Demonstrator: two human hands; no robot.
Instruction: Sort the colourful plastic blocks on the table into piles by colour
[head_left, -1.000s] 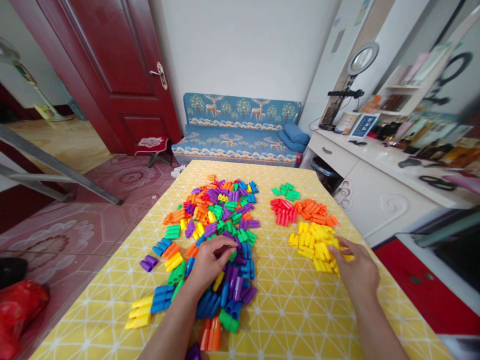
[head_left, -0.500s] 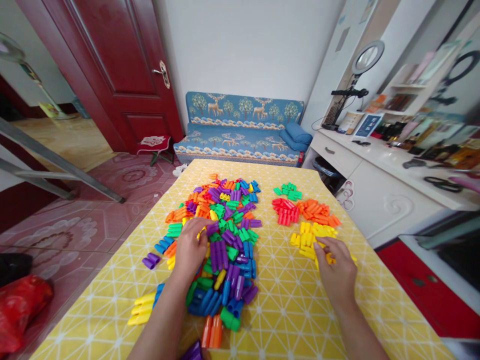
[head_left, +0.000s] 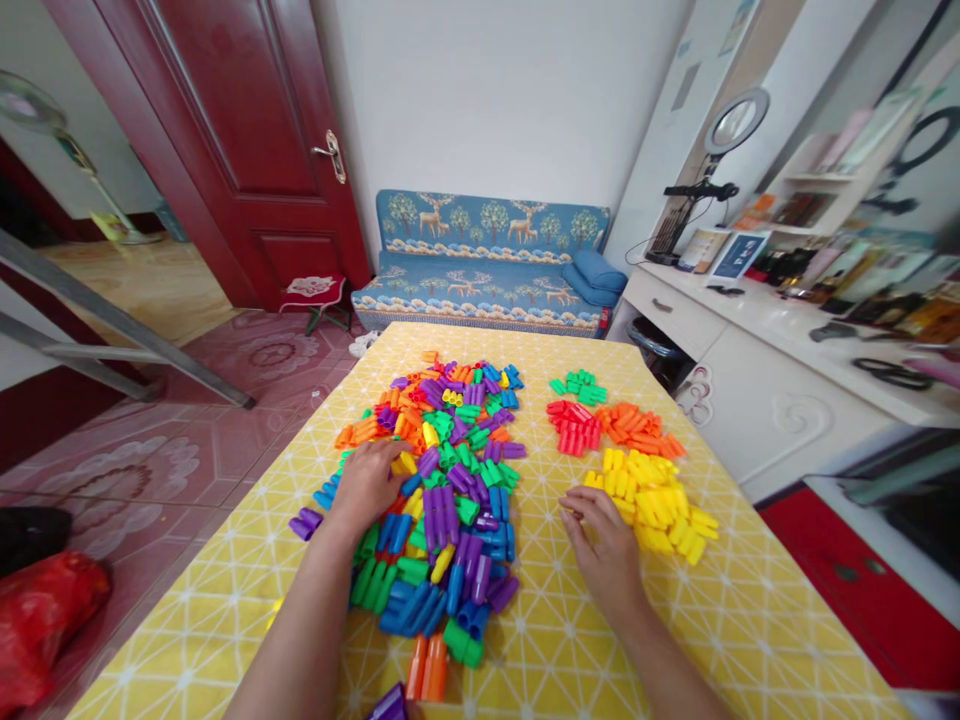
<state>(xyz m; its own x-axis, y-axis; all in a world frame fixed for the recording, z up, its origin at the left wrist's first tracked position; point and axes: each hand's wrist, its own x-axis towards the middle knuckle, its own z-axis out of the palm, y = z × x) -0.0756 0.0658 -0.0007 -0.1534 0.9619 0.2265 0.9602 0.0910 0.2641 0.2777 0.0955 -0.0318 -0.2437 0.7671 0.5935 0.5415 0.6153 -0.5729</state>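
A mixed pile of plastic tube pieces, joined in small rows (head_left: 439, 510), covers the left half of the table in purple, blue, green, orange and yellow. At its left side my left hand (head_left: 367, 485) has its fingers curled at a yellow tube piece (head_left: 406, 463), which it seems to pinch; the fingertips are partly hidden. My right hand (head_left: 606, 540) hovers over the tablecloth, left of a heap of yellow pieces (head_left: 652, 495). Its thumb and fingers are apart, with nothing visible between them. Beyond that heap lie orange pieces (head_left: 641, 430), red pieces (head_left: 574, 428) and green pieces (head_left: 579, 385).
The table wears a yellow patterned cloth (head_left: 540, 620). Behind it stands a blue sofa (head_left: 480, 285). A white dresser (head_left: 795, 370) with bottles is on the right. On the left are a red door (head_left: 232, 130), a small stool (head_left: 313, 292) and a red plastic bag (head_left: 52, 610).
My right hand has moved left, off the yellow heap, which now shows more fully. My left hand has shifted slightly left at the pile, uncovering blue and green pieces.
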